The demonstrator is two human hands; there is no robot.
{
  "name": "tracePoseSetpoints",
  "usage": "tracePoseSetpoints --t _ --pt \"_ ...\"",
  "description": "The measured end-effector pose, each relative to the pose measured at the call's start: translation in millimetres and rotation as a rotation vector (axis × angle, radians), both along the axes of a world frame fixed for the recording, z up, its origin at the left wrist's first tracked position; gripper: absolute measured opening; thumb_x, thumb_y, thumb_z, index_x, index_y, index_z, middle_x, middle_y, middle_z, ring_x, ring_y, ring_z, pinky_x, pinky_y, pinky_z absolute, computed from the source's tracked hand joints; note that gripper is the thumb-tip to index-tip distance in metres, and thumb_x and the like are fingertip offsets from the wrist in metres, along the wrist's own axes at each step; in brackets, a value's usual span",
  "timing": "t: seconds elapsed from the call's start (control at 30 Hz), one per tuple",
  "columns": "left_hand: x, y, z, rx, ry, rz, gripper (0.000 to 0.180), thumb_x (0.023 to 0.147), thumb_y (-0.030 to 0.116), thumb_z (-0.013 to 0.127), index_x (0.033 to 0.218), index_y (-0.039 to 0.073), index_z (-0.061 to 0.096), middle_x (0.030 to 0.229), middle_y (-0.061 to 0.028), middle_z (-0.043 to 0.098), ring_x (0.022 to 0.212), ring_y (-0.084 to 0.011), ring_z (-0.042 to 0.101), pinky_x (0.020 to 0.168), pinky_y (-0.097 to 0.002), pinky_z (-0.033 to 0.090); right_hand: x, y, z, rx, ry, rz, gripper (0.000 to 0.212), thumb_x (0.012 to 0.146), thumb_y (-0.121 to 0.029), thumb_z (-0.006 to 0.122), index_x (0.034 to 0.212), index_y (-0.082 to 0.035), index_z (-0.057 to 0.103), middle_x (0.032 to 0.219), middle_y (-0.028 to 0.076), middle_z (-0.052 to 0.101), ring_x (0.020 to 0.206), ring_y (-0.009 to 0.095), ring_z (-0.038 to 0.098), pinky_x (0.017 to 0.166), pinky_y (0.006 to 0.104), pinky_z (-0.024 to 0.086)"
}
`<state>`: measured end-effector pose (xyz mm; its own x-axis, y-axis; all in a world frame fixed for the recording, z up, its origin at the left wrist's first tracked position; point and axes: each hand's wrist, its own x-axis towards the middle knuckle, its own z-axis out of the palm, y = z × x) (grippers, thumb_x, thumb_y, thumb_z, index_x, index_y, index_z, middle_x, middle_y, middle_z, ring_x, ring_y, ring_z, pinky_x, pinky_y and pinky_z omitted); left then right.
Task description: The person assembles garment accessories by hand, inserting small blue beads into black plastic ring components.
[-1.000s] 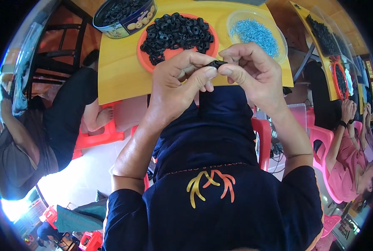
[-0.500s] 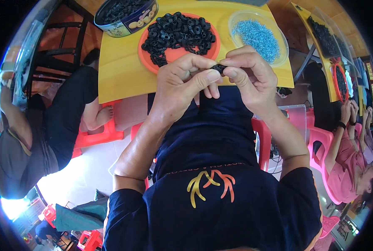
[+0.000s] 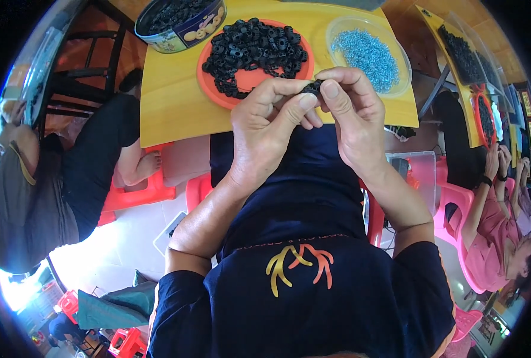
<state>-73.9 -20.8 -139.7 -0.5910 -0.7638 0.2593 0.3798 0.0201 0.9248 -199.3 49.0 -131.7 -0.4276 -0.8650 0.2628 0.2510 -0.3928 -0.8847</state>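
Observation:
Between my two hands, just over the table's near edge, is a small black plastic part (image 3: 313,88). My left hand (image 3: 271,122) pinches it between thumb and forefinger, its other fingers curled below. On the part's other side, my right hand (image 3: 355,113) is closed, thumb and forefinger pressed at the part; whether a second tiny piece is in that pinch is hidden. Beyond my hands lies a round orange-red tray (image 3: 209,86) heaped with black plastic parts (image 3: 253,48). Right of it, a clear round tub (image 3: 403,83) holds small shiny bluish pieces (image 3: 365,56).
A round tin (image 3: 182,36) of black parts stands at the yellow table's (image 3: 164,113) far left. A person sits at left beside a red stool (image 3: 140,194). At right, other people work at another table, one on a pink chair (image 3: 456,221).
My right hand has turned more upright, its thumb now raised against the black part. My left hand has shifted slightly right. The person at left has moved an arm.

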Motion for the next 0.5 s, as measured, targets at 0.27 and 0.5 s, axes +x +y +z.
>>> tracePoseSetpoints --t 0.27,0.5 --pt "3.4 0.1 1.0 -0.046 -0.023 0.023 0.013 0.093 0.005 0.061 0.104 -0.003 0.061 0.088 -0.0074 0.067 0.071 -0.0110 0.063 0.063 -0.0234 0.051 -10.7 2.1 6.1 0.013 0.300 -0.015 0.015 0.094 -0.007 0.061 0.105 0.002 0.061 0.097 0.006 0.064 0.086 0.009 0.060 0.079 0.0226 0.049" --pt "7.9 -3.0 -0.3 0.050 -0.028 -0.068 0.014 0.092 0.006 0.062 0.104 -0.003 0.061 0.084 -0.0073 0.066 0.070 -0.0111 0.064 0.061 -0.0225 0.050 -29.7 2.8 12.4 0.023 0.446 0.119 0.011 0.092 -0.005 0.062 0.100 0.003 0.063 0.092 0.005 0.064 0.085 0.010 0.060 0.075 0.0236 0.048"
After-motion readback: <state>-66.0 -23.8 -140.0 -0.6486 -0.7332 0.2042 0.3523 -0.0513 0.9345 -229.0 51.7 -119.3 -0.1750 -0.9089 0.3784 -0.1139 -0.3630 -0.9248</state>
